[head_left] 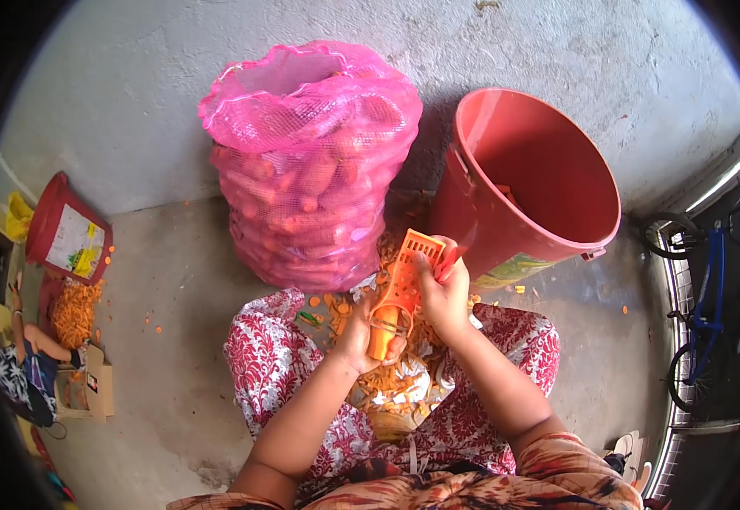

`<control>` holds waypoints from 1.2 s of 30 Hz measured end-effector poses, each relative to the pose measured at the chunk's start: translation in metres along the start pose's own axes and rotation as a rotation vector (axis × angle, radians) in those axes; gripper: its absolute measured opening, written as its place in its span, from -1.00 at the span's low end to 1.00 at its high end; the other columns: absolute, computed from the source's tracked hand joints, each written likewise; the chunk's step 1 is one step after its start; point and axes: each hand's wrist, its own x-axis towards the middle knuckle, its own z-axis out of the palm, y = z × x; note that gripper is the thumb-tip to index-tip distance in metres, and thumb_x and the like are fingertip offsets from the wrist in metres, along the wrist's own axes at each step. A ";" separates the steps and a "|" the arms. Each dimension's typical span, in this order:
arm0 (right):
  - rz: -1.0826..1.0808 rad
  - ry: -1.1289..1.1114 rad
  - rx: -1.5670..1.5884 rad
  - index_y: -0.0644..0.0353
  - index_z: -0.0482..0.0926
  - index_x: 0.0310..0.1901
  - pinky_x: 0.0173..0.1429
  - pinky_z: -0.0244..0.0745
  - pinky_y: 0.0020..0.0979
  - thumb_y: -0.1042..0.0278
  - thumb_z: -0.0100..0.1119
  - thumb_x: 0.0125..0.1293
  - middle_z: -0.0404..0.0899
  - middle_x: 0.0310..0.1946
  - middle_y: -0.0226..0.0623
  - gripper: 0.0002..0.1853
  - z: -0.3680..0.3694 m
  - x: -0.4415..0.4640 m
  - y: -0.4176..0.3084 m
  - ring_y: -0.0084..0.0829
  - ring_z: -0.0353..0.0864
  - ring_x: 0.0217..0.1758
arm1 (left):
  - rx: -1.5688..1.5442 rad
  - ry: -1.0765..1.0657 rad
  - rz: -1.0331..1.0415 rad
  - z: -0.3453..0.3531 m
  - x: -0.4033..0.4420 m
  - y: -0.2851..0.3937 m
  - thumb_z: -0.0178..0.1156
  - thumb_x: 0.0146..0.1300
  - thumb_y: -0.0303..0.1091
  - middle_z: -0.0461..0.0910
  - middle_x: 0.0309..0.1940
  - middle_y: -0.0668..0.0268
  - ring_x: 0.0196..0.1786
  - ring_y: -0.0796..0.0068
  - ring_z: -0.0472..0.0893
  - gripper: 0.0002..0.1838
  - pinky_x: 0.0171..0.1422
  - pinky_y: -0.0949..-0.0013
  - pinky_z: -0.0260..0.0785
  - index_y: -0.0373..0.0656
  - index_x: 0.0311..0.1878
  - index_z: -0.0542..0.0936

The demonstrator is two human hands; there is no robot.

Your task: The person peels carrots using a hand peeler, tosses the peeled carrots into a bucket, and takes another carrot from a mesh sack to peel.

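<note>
An orange plastic peeler or grater [405, 274] with small holes is held in my right hand [443, 287], whose fingers wrap round its upper part. My left hand [361, 338] is closed round a peeled orange carrot [382, 336], which touches the tool's lower end. Orange peelings [387, 380] lie between my legs, below both hands. Beyond my hands stands a pink mesh sack [310, 204] full of carrots, its top open. To its right is a large red bucket [540, 170], tilted, with a bit of orange inside.
At the far left are a smaller red bucket [50, 223], a heap of orange peelings [77, 314], a cardboard box [96, 382] and a seated person [26, 365]. A blue bicycle [710, 297] stands at the right. A grey wall [158, 102] is behind the sack.
</note>
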 end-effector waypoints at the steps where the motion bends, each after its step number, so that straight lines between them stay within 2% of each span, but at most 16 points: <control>1: -0.045 0.028 -0.023 0.29 0.36 -0.21 -0.27 0.38 -0.52 0.48 0.08 0.14 0.48 -0.45 -0.25 -0.81 -0.002 0.004 0.006 -0.56 0.45 -0.39 | 0.008 -0.023 -0.006 0.000 0.000 0.000 -0.26 0.14 0.28 0.32 -0.81 0.23 -0.78 0.39 0.28 -0.37 -0.70 0.44 0.13 -0.19 -0.39 0.44; 4: -0.169 0.289 -0.195 0.28 0.37 -0.27 -0.32 0.35 -0.52 0.41 0.05 0.18 0.45 -0.49 -0.31 -0.85 -0.025 0.038 0.029 -0.55 0.41 -0.44 | 0.121 -0.186 -0.016 -0.014 0.001 -0.005 -0.31 0.22 0.16 0.31 -0.82 0.22 -0.78 0.40 0.27 -0.43 -0.71 0.43 0.11 -0.19 -0.41 0.44; 5: -0.130 0.372 0.030 0.27 0.37 -0.27 -0.35 0.34 -0.54 0.41 0.02 0.21 0.44 -0.48 -0.33 -0.87 -0.034 0.051 0.034 -0.59 0.41 -0.45 | 0.132 -0.262 -0.013 -0.010 -0.003 -0.004 -0.37 0.26 0.08 0.31 -0.80 0.21 -0.76 0.39 0.28 -0.46 -0.70 0.44 0.10 -0.20 -0.42 0.43; 6: 0.003 0.431 0.168 0.26 0.37 -0.25 -0.34 0.35 -0.56 0.43 -0.02 0.22 0.45 -0.47 -0.36 -0.89 -0.040 0.056 0.030 -0.63 0.41 -0.45 | 0.127 -0.216 -0.021 -0.011 -0.004 -0.004 -0.37 0.26 0.08 0.32 -0.80 0.21 -0.75 0.40 0.29 -0.46 -0.69 0.44 0.11 -0.20 -0.42 0.43; 10: -0.002 0.194 0.229 0.24 0.36 -0.21 -0.33 0.37 -0.59 0.47 0.02 0.19 0.44 -0.42 -0.42 -0.85 -0.027 0.037 0.022 -0.66 0.41 -0.43 | 0.116 -0.074 0.001 -0.010 0.001 -0.005 -0.35 0.26 0.07 0.32 -0.76 0.20 -0.70 0.40 0.31 -0.47 -0.65 0.43 0.13 -0.20 -0.41 0.43; 14: 0.169 -0.030 0.319 0.23 0.33 -0.17 -0.33 0.36 -0.62 0.48 0.05 0.17 0.42 -0.42 -0.44 -0.80 -0.003 0.002 0.004 -0.67 0.40 -0.39 | 0.028 -0.009 -0.025 -0.002 0.000 -0.003 -0.35 0.26 0.04 0.34 -0.75 0.20 -0.69 0.40 0.32 -0.49 -0.63 0.42 0.14 -0.20 -0.40 0.43; 16: -0.012 -0.085 0.153 0.23 0.33 -0.16 -0.32 0.35 -0.62 0.49 0.04 0.17 0.41 -0.43 -0.44 -0.80 0.000 -0.001 0.010 -0.66 0.39 -0.39 | 0.046 -0.145 -0.085 -0.010 0.001 -0.004 -0.35 0.27 0.03 0.34 -0.75 0.20 -0.69 0.40 0.32 -0.49 -0.64 0.43 0.13 -0.20 -0.41 0.43; 17: 0.133 -0.004 0.302 0.25 0.34 -0.18 -0.28 0.33 -0.60 0.48 0.06 0.16 0.40 -0.43 -0.44 -0.80 -0.002 0.002 0.010 -0.65 0.38 -0.39 | 0.057 -0.213 -0.115 -0.013 0.001 -0.004 -0.36 0.27 0.03 0.34 -0.75 0.20 -0.69 0.41 0.32 -0.49 -0.64 0.44 0.13 -0.21 -0.42 0.43; 20: 0.016 0.248 0.252 0.27 0.40 -0.22 -0.34 0.36 -0.58 0.46 0.04 0.17 0.45 -0.43 -0.41 -0.85 -0.033 0.047 0.044 -0.64 0.41 -0.42 | 0.161 -0.435 -0.072 -0.009 -0.002 -0.006 -0.36 0.27 0.03 0.33 -0.76 0.21 -0.69 0.43 0.31 -0.48 -0.64 0.45 0.13 -0.22 -0.44 0.41; 22: 0.127 0.350 0.481 0.27 0.40 -0.23 -0.39 0.37 -0.58 0.45 0.02 0.19 0.46 -0.46 -0.41 -0.86 -0.041 0.057 0.033 -0.63 0.43 -0.47 | 0.167 -0.320 -0.044 -0.005 -0.004 -0.006 -0.36 0.27 0.05 0.31 -0.80 0.23 -0.72 0.44 0.29 -0.47 -0.64 0.46 0.15 -0.23 -0.45 0.41; 24: 0.120 0.249 0.442 0.27 0.40 -0.23 -0.38 0.37 -0.59 0.42 0.04 0.20 0.46 -0.47 -0.43 -0.85 -0.039 0.048 0.024 -0.64 0.43 -0.48 | 0.163 -0.220 -0.022 -0.005 -0.003 -0.006 -0.36 0.27 0.05 0.30 -0.82 0.24 -0.75 0.43 0.28 -0.46 -0.64 0.45 0.15 -0.23 -0.46 0.41; 28: 0.106 0.016 0.361 0.25 0.38 -0.22 -0.30 0.34 -0.61 0.42 0.07 0.18 0.44 -0.42 -0.44 -0.83 -0.008 0.009 0.005 -0.66 0.39 -0.39 | 0.175 -0.265 -0.023 -0.003 -0.001 -0.004 -0.34 0.26 0.07 0.32 -0.81 0.23 -0.74 0.44 0.31 -0.46 -0.65 0.44 0.17 -0.22 -0.46 0.41; 30: 0.229 0.076 0.385 0.25 0.38 -0.23 -0.30 0.34 -0.60 0.44 0.06 0.17 0.44 -0.41 -0.44 -0.84 -0.013 0.016 0.015 -0.66 0.39 -0.39 | 0.243 -0.343 -0.018 -0.005 -0.001 -0.004 -0.29 0.24 0.12 0.32 -0.81 0.22 -0.75 0.45 0.33 -0.45 -0.66 0.43 0.21 -0.20 -0.47 0.42; 31: 0.095 0.152 0.247 0.25 0.39 -0.23 -0.32 0.34 -0.60 0.46 0.05 0.17 0.45 -0.41 -0.43 -0.86 -0.018 0.024 0.021 -0.66 0.39 -0.40 | 0.281 -0.366 -0.011 -0.006 -0.002 -0.004 -0.29 0.24 0.12 0.32 -0.80 0.22 -0.74 0.45 0.34 -0.46 -0.65 0.44 0.22 -0.20 -0.46 0.42; 33: 0.131 0.252 0.345 0.25 0.39 -0.24 -0.36 0.34 -0.60 0.48 0.02 0.18 0.45 -0.43 -0.43 -0.88 -0.032 0.044 0.029 -0.67 0.40 -0.43 | 0.357 -0.417 0.006 -0.007 -0.003 -0.004 -0.30 0.24 0.13 0.34 -0.79 0.23 -0.73 0.45 0.36 -0.46 -0.65 0.45 0.23 -0.19 -0.43 0.41; 36: 0.152 0.269 0.412 0.25 0.38 -0.22 -0.35 0.36 -0.60 0.48 0.01 0.19 0.45 -0.43 -0.43 -0.87 -0.038 0.047 0.024 -0.67 0.42 -0.43 | 0.268 -0.203 0.061 -0.008 0.000 -0.009 -0.33 0.25 0.10 0.39 -0.63 0.24 -0.59 0.45 0.39 -0.47 -0.60 0.44 0.23 -0.22 -0.31 0.40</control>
